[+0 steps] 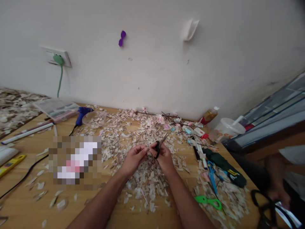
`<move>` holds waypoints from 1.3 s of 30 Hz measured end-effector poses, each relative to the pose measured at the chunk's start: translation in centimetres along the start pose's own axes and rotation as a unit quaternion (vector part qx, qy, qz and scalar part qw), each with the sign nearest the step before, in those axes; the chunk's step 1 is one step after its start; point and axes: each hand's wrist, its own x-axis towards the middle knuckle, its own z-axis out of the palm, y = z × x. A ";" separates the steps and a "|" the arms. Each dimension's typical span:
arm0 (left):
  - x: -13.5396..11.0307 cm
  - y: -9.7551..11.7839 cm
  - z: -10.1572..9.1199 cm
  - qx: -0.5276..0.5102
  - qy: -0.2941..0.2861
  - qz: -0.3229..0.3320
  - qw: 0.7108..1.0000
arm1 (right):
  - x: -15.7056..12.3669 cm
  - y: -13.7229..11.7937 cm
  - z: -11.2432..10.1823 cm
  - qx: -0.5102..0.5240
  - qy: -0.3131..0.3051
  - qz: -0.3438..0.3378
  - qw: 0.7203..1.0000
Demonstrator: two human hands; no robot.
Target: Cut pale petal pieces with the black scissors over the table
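Note:
My right hand grips a pair of black-handled scissors, blades pointing up and away from me. My left hand is pinched closed on a small pale piece right beside the scissors, too small to name. Both hands hover over a thick pile of pale paper scraps on the wooden table.
A blue glue gun, a clear bowl, a flat plastic case and pens lie at the left back. Green-handled scissors, blue scissors, a dark green tool, a bottle and white tub lie right. Another person's hand is at the far right.

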 end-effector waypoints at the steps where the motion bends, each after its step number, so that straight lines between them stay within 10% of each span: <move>1: -0.1 0.1 0.1 -0.014 0.000 -0.009 1.000 | 0.0 0.0 -0.1 0.011 -0.005 0.011 1.000; 23: -0.7 0.1 0.6 -0.131 0.005 -0.019 0.991 | 0.1 1.4 -0.1 0.128 -0.010 0.047 0.991; 29: -0.5 0.9 0.2 -0.205 0.094 0.017 0.974 | -0.6 0.5 0.1 -0.070 -0.001 -0.016 0.997; 39: -0.3 2.6 -0.8 -0.267 0.157 0.065 0.949 | -2.2 -0.3 0.0 -0.367 -0.112 -0.120 0.915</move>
